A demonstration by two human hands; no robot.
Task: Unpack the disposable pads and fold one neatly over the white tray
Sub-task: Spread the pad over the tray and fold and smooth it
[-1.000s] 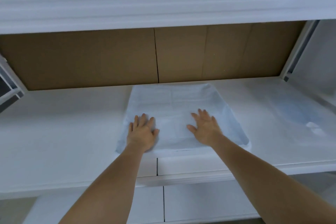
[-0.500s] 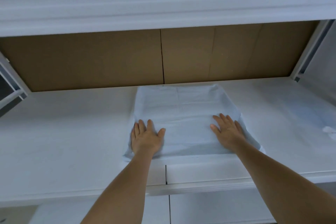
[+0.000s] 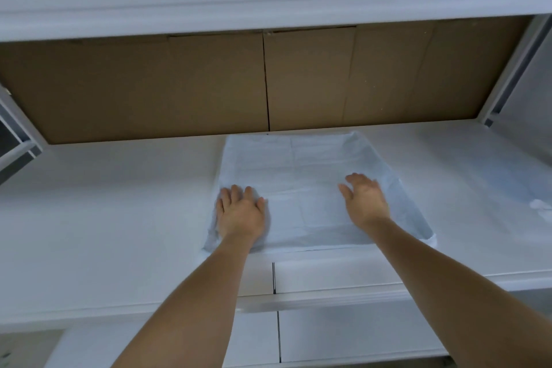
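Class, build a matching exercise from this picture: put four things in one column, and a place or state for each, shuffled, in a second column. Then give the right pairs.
Column one:
1. left hand
2. right hand
3. disposable pad
4. cardboard panel

Column two:
A. brown, upright at the back of the shelf
B. pale blue, spread out on the white shelf
C. flat on the pad's near left corner
D. open, fingers lifted a little, on the pad's right half

Pairs: 1-C, 2-D, 3-B, 4-A
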